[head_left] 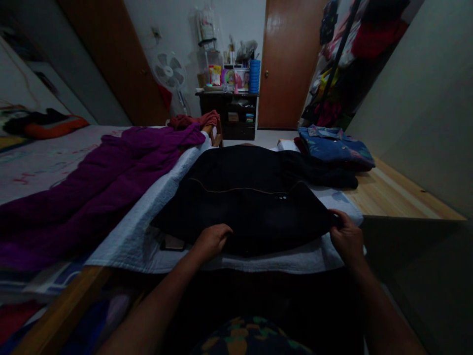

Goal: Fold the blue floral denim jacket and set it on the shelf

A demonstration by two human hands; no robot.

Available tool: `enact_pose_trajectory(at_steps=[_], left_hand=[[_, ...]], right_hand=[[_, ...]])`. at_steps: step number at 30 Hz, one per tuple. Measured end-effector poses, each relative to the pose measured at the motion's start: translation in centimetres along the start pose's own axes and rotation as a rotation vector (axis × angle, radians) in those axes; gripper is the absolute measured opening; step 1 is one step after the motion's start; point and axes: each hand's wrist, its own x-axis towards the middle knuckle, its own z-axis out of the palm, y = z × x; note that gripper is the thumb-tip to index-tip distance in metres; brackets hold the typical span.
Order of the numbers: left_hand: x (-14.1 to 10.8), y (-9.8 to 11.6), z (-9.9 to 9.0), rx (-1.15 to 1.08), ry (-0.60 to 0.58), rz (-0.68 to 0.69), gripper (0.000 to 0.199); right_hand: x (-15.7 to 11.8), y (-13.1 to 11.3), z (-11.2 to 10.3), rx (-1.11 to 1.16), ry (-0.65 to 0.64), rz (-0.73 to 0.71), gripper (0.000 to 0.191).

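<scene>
A black long-sleeved top (236, 172) with a thin tan line across it lies spread on a white quilted cloth (144, 256). One sleeve stretches out to the right, and a few small shiny dots show near the line. My left hand (213, 240) is closed on the top's near edge, close to its middle. At the near right corner of the same garment, my right hand (346, 237) pinches the fabric between thumb and fingers. A flat object like a phone (172, 243) lies partly under the near left edge.
A purple garment (96, 182) lies on the bed at left. Folded blue clothing (334, 148) sits on the wooden board (399, 192) at right. Farther back stand a fan (170, 71), a dark cabinet (227, 113) and hanging clothes (347, 59). A wooden rail (70, 310) runs at lower left.
</scene>
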Motion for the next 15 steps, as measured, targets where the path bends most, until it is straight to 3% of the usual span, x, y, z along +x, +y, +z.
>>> enact_pose_trajectory(at_steps=[4,7,11,15], left_hand=[[-0.4,0.0,-0.1,0.027,-0.03,0.028,0.031],[-0.8,1.0,0.3,0.095,-0.041,0.081,0.029],[-1.2,3.0,1.3,0.099,-0.016,0.158,0.038],[-1.1,4.3,2.4,0.038,-0.073,0.297,0.061]], right_hand=[[-0.2,0.2,0.2,0.265,-0.157,0.051,0.051],[-0.2,0.3,0.3,0.489,-0.204,0.114,0.047],[-0.2,0.2,1.0,0.617,-0.143,0.235,0.037],[0.0,-0.3,2.2,0.628,-0.042,0.266,0.036]])
